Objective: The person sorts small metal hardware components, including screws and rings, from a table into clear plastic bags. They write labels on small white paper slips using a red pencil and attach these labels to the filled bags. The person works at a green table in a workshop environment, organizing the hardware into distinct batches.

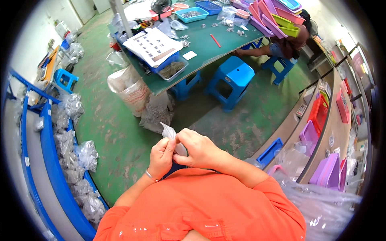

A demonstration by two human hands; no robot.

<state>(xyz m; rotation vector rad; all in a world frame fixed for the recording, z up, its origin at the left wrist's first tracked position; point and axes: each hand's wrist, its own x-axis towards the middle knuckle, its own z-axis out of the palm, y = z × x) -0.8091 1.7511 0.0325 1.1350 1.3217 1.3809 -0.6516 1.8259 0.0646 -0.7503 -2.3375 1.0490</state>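
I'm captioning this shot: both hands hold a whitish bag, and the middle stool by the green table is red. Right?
Wrong colour: the head view shows the middle stool is blue. The left hand and right hand do hold the whitish bag.

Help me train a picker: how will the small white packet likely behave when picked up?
The small white packet is probably floppy: its upper corner looks thin and bent. It may be light: the left hand and right hand hold it by fingertips.

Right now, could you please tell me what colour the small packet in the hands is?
The small packet looks whitish; it shows best in the head view.
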